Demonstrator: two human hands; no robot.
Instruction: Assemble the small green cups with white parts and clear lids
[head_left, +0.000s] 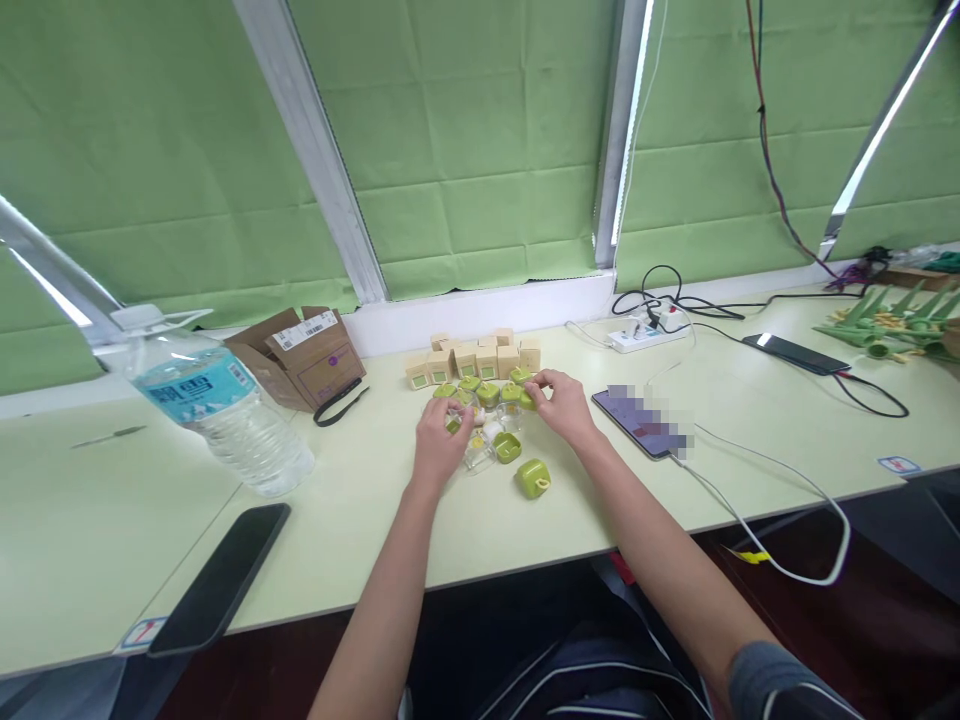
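Left grip (442, 440) is down at a little cluster of clear plastic cases (480, 456), fingertips curled in over them. Can't tell if it's actually pinching one, everything's tiny there. Right grip (561, 402) has thumb and index finger right up at the right end of a bunch of green cases (488, 394), but again I can't tell if they're together on one or just touching. That bunch sits mostly between the two grips. Just beyond it are small tan boxes (508, 359) in rows.

An open green piece (508, 447) lies between the grips, near side, and a loose green case (533, 479) with a pale loop sits on the tabletop (360, 520), nearer the person than the right grip.

Right of the right grip there's a phone with its screen lit (619, 408), then a white power strip (637, 341) farther back. Left of the left grip: a brown carton (315, 368), a big water bottle (225, 420) past that, and a dark phone (223, 572) closer in.
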